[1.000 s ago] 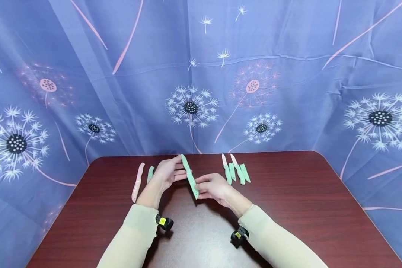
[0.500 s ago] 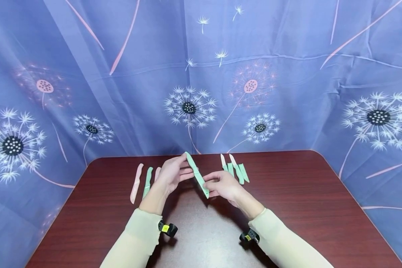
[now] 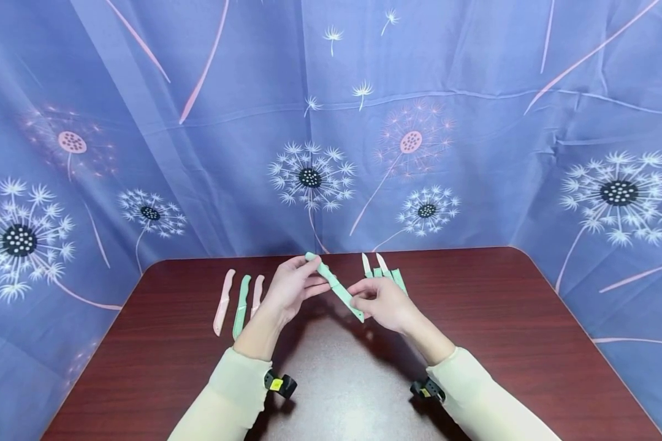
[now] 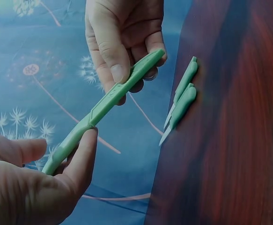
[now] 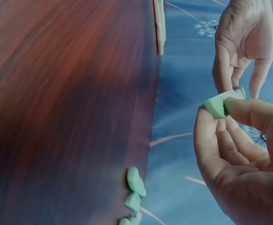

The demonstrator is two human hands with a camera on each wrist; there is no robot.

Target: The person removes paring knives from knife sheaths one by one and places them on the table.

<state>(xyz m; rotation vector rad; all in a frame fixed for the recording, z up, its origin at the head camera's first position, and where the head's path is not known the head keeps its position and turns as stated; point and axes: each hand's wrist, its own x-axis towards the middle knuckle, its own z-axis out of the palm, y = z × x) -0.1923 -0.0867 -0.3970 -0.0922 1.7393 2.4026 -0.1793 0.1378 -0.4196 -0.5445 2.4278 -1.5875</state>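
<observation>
In the head view my left hand point(image 3: 292, 286) holds the handle end of a green paring knife point(image 3: 323, 269) above the table. My right hand point(image 3: 388, 306) pinches the green sheath point(image 3: 346, 298) that covers its blade. The knife slants down to the right. In the left wrist view the sheathed knife point(image 4: 82, 124) runs between both hands, the right thumb lying on the sheath point(image 4: 109, 99). The right wrist view shows the sheath's tip point(image 5: 215, 107) between the right thumb and fingers. No bare blade shows on the held knife.
Left on the table point(image 3: 187, 367) lie a pink sheathed knife point(image 3: 224, 303), a green one point(image 3: 242, 305) and another pink one point(image 3: 257, 293), partly hidden. Behind my right hand are two unsheathed knives point(image 3: 383, 264) with pale blades and green sheaths point(image 3: 399, 280). A blue patterned cloth point(image 3: 243, 153) hangs behind.
Both hands have moved right with the green knife, which now tilts flatter. The left-hand knives have come into fuller view, while the right hand now covers part of the unsheathed ones.
</observation>
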